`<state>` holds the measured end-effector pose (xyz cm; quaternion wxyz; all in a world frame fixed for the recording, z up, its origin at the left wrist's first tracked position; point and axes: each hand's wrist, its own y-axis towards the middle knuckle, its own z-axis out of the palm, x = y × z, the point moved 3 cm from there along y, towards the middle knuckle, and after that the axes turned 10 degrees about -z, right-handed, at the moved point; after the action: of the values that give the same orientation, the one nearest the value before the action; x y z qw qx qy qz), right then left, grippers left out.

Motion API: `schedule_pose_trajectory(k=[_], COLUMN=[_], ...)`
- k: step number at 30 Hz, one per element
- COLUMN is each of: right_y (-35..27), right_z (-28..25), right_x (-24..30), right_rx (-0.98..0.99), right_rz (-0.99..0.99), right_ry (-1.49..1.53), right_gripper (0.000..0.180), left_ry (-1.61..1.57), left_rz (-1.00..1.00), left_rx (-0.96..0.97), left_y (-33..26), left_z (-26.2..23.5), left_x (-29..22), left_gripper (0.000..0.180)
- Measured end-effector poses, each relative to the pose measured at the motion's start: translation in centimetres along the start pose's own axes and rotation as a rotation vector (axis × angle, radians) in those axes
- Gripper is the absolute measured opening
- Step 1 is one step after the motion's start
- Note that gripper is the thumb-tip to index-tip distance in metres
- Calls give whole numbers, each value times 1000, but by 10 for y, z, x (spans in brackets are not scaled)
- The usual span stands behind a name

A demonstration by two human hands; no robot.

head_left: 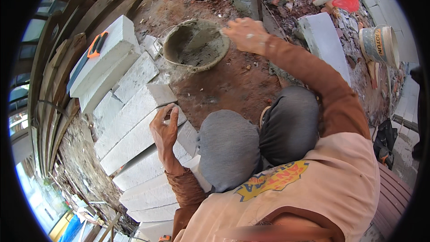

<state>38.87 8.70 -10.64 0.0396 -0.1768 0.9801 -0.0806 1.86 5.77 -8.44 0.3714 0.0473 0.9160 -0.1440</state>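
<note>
Now we are seeing the left hand (165,127) nearest, its fingers loosely curling and its thumb bowing toward the forefinger with a gap between, gripping nothing that shows. It is lying over the right-hand end of the white blocks (132,145), though whether it is touching them we cannot tell; their long axes are running away from it, leftward and back toward us. Ahead of that hand and slightly to its right, the mortar bucket (174,45) is sitting, its round mouth favouring no direction. The right hand (245,35) is the nearer one, reaching to the bucket's right rim with fingers partly curling; whether they are pinching rim or handle, we cannot tell. Beyond the left hand, farther left, a handsaw (92,53) is resting on a block.
</note>
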Motion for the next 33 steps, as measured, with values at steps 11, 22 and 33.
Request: schedule_pose_trajectory(k=[11,22,33], right_y=[65,-3,-265], right_z=[11,0,-65], right_x=[3,-38,-16], right_rx=[109,254,-360], right_rz=[-342,53,541], right_ry=[130,1068,1240], right_gripper=[17,35,44], left_ry=[-65,-27,29], left_rz=[-1,-9,-5], left_rx=[29,29,20], left_y=[7,5,2], left_z=[-2,1,10], left_x=[-2,2,3], left_gripper=[30,25,28])
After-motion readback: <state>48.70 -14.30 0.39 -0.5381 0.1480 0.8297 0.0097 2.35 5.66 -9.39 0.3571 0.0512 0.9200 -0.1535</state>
